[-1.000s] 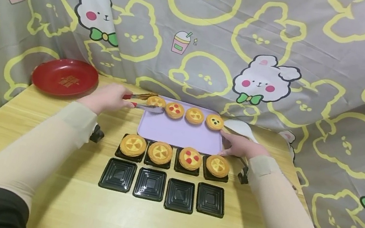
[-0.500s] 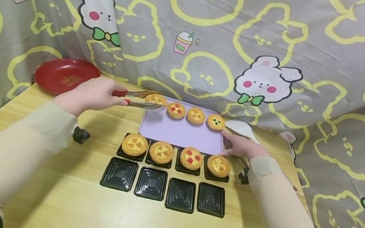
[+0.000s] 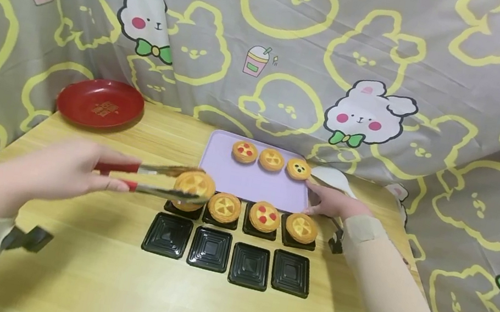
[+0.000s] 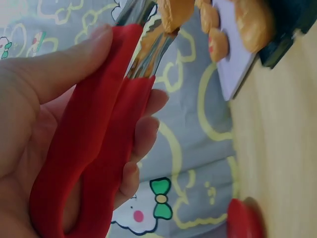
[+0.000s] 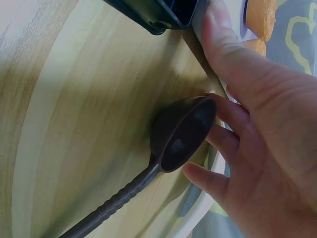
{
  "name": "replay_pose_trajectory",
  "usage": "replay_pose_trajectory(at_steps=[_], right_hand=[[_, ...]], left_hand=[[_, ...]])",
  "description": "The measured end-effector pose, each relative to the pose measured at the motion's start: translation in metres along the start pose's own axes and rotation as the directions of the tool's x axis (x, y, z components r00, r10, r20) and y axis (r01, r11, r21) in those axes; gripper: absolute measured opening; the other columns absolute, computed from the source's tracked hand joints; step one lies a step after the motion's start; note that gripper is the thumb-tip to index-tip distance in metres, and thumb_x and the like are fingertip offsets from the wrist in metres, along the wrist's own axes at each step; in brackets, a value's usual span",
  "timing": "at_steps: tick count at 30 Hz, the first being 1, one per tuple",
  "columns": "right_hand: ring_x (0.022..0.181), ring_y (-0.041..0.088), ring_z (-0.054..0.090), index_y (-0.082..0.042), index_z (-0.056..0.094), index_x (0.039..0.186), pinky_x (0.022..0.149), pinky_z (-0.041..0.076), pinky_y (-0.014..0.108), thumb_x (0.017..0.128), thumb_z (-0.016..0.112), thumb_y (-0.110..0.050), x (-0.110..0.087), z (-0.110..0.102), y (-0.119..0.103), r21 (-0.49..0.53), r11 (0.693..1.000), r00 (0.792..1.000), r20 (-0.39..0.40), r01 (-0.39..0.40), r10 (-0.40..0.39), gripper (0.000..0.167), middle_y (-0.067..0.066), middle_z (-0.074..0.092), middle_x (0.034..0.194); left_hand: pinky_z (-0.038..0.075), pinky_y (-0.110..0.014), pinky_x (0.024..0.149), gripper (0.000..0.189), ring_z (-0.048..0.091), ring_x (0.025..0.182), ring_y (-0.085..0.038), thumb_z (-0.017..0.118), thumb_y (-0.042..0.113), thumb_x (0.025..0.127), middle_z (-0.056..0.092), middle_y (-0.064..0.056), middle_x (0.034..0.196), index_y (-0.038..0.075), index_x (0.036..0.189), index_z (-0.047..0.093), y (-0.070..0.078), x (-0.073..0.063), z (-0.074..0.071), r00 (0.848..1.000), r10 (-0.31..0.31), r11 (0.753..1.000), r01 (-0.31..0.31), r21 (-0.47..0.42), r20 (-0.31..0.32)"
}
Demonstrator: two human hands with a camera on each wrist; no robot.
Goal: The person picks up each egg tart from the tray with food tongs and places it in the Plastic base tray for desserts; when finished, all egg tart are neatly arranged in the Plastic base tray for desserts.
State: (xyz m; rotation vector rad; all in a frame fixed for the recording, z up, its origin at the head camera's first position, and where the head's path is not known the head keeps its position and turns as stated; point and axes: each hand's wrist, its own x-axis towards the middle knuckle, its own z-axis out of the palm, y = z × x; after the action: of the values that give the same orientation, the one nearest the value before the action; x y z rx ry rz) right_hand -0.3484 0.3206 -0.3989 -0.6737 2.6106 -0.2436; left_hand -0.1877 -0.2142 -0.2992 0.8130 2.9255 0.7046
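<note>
My left hand (image 3: 51,174) holds red-handled tongs (image 4: 99,104), and their metal tips clasp an egg tart (image 3: 196,183). That tart is above the leftmost tart in the near row, partly hiding it. My right hand (image 3: 334,201) grips the right edge of a lilac tray (image 3: 255,182), the thumb at its near corner. Along the tray's far side sit a tart with red toppings (image 3: 244,152), a plain yellow one (image 3: 271,160) and one with dark dots (image 3: 298,169). Several tarts rest on small black square trays in front, one with red toppings (image 3: 265,216).
Several bare black square trays (image 3: 209,249) line up nearer me. A red plate (image 3: 100,104) stands at the back left. A white utensil (image 3: 332,178) lies behind my right hand, and a dark brown ladle (image 5: 181,134) lies beside it. A patterned curtain (image 3: 202,30) hangs behind the table.
My left hand has lifted the leftmost tart off the lilac tray with the tongs and brought it nearer, over the front row. My right hand stays at the tray's edge.
</note>
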Motion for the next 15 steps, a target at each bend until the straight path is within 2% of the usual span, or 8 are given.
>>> replay_pose_trajectory(at_steps=[3, 7, 9, 11, 15], right_hand=[[0.141, 0.043, 0.023, 0.003, 0.017, 0.154, 0.114, 0.016, 0.050, 0.086, 0.073, -0.041, -0.001, 0.000, 0.001, 0.010, 1.000, 1.000, 0.001, -0.020, 0.020, 0.099, 0.024, 0.019, 0.158], [0.143, 0.042, 0.021, 0.002, 0.017, 0.154, 0.114, 0.015, 0.050, 0.087, 0.073, -0.041, -0.004, 0.001, 0.000, 0.023, 0.999, 0.999, 0.002, -0.032, 0.032, 0.098, 0.023, 0.018, 0.158], [0.143, 0.042, 0.020, 0.002, 0.017, 0.154, 0.114, 0.015, 0.050, 0.087, 0.074, -0.041, -0.004, 0.000, -0.001, 0.032, 0.999, 1.000, 0.004, -0.030, 0.030, 0.098, 0.024, 0.018, 0.158], [0.143, 0.043, 0.020, 0.003, 0.017, 0.154, 0.114, 0.015, 0.051, 0.087, 0.074, -0.041, -0.004, 0.000, -0.003, 0.037, 0.999, 1.000, 0.006, -0.027, 0.027, 0.099, 0.024, 0.018, 0.158], [0.143, 0.043, 0.019, 0.004, 0.016, 0.154, 0.114, 0.015, 0.051, 0.088, 0.073, -0.039, -0.003, 0.000, -0.005, 0.035, 0.999, 1.000, 0.006, -0.024, 0.024, 0.098, 0.025, 0.017, 0.158]], left_hand=[[0.047, -0.030, 0.067, 0.055, 0.057, 0.079, -0.005, 0.078, 0.046, 0.081, 0.071, 0.008, 0.108, 0.013, 0.125, 0.070, 0.002, -0.021, 0.015, 1.000, 0.026, 0.999, -0.026, -0.024, -0.005], [0.046, -0.027, 0.065, 0.055, 0.054, 0.075, 0.001, 0.077, 0.046, 0.081, 0.070, 0.010, 0.104, 0.013, 0.124, 0.070, 0.000, -0.043, 0.038, 0.999, 0.033, 0.998, -0.034, -0.054, -0.013], [0.045, -0.026, 0.063, 0.053, 0.051, 0.071, 0.002, 0.078, 0.044, 0.081, 0.071, 0.010, 0.104, 0.013, 0.123, 0.071, -0.003, -0.053, 0.047, 0.999, 0.040, 0.998, -0.042, -0.040, -0.031], [0.045, -0.026, 0.062, 0.052, 0.050, 0.069, 0.003, 0.079, 0.042, 0.080, 0.071, 0.008, 0.105, 0.012, 0.122, 0.071, -0.006, -0.060, 0.054, 0.998, 0.040, 0.999, -0.041, -0.024, -0.044], [0.051, -0.033, 0.071, 0.051, 0.060, 0.084, -0.003, 0.080, 0.042, 0.079, 0.071, 0.005, 0.111, 0.016, 0.122, 0.072, -0.010, -0.069, 0.063, 0.997, 0.024, 1.000, -0.023, 0.018, -0.069]])
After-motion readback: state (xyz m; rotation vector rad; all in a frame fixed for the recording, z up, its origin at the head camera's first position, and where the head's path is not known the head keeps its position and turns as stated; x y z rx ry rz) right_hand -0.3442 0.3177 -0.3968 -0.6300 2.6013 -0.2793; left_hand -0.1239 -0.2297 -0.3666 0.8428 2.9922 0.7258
